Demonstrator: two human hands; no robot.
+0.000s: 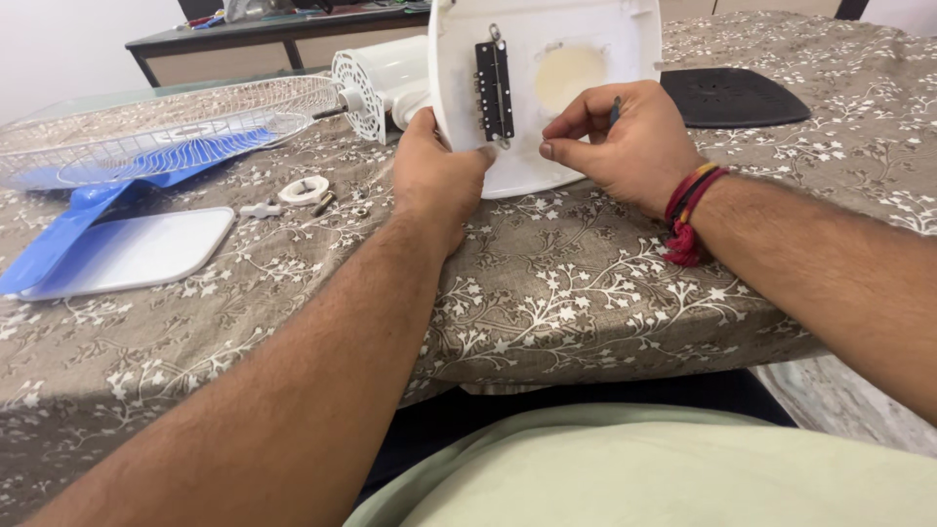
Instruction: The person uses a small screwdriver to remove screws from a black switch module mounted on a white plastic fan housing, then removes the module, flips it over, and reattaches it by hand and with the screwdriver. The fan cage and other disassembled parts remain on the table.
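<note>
White fan base point(586, 146), black switch strip point(494, 91) at its 9 o'clock, stands tilted, left hand point(434, 176) gripping its edge, right hand point(615, 141) pinching a thin tool point(616, 109).

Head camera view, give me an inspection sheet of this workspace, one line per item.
Surface: table under a floral cloth.
Job's things: white fan base panel held upright, black switch block on it.
Clutter: wire fan guard, blue blade, white plate, white motor housing, small white ring, black cover.
Hands: left hand grips the panel's edge; right hand rests on it, pinching a thin tool.
Cables: nothing seen.
Surroundings: dark desk behind.
</note>
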